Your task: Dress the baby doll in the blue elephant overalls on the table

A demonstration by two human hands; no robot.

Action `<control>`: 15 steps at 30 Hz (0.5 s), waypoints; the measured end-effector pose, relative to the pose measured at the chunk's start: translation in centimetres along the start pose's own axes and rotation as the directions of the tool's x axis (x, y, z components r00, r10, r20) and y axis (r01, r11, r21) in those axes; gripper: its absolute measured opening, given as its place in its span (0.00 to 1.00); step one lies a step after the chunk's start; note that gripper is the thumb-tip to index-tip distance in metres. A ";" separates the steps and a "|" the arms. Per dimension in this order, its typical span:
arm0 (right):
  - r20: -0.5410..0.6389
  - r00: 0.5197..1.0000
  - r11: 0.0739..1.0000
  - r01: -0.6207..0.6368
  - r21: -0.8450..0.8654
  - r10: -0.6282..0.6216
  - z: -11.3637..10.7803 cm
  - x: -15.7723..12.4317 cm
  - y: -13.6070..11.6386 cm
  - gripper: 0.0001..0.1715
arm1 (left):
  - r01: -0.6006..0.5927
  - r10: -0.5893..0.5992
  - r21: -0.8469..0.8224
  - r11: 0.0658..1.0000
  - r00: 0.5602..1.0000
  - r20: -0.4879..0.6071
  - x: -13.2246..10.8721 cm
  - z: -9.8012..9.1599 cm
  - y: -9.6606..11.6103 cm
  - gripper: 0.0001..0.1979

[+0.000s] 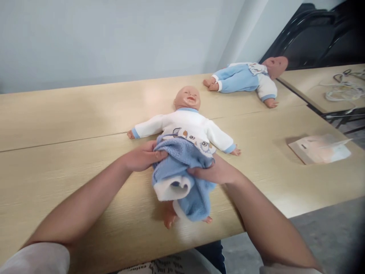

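A baby doll [187, 99] lies on its back on the table, dressed in a white top [185, 121] with blue cuffs and an animal face on the front. Bunched over its lower body is a pair of blue knitted pants [182, 160] with white cuffs. At the left side of the waistband, my left hand [144, 155] grips the cloth, thumb on top. My right hand [213, 170] pinches the pants on the other side. The doll's feet [170, 216] show below; its legs are mostly hidden by the cloth.
A second doll [242, 78] in blue pants and a white top lies at the back right of the wooden table [71, 114]. A small white box with plastic wrapping [316, 149] sits to the right. Coiled white cables [345, 89] and black chairs [308, 38] are beyond.
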State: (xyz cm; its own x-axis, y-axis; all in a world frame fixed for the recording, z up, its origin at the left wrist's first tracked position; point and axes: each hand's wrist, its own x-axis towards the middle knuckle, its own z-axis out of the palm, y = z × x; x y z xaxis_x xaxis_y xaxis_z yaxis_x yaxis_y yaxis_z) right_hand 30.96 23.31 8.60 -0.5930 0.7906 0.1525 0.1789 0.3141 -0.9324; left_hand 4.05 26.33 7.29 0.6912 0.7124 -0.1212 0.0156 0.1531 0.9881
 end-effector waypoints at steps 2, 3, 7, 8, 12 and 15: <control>-0.054 0.998 1.000 -0.012 0.017 0.013 -0.2 0.0 0.1 0.22 | 0.055 -0.066 0.055 0.997 0.975 0.214 -0.2 0.6 0.6 0.42; -0.073 0.997 0.999 -0.022 0.039 0.025 -0.3 -0.1 0.2 0.21 | 0.062 -0.094 0.114 0.992 0.947 0.306 -0.3 0.8 1.0 0.44; -0.033 0.999 0.998 0.017 0.064 -0.015 -0.1 -0.7 -0.2 0.23 | 0.042 -0.168 0.335 0.941 0.919 0.357 -0.4 1.2 2.6 0.35; 0.019 0.999 0.999 0.033 0.043 -0.034 0.0 -0.8 -0.5 0.25 | 0.032 -0.150 0.345 0.938 0.936 0.320 -0.5 1.2 2.9 0.31; 0.292 0.956 0.999 -0.025 0.047 0.011 -0.2 -1.2 -1.1 0.27 | -0.128 0.069 0.266 0.956 0.973 0.222 -1.5 1.4 2.9 0.19; 0.507 0.862 0.980 -0.110 0.164 0.012 -1.2 -1.3 -0.9 0.28 | -0.134 0.101 0.115 0.984 0.962 0.256 -2.7 2.9 2.1 0.14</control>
State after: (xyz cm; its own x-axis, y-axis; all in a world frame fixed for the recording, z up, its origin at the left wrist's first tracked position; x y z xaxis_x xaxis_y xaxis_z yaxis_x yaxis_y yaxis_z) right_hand 32.48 22.65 9.66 -0.9069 0.4188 -0.0459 0.1122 0.1349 -0.9845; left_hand 4.35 22.76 9.93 0.8508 0.5255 0.0074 0.0056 -0.0233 0.9997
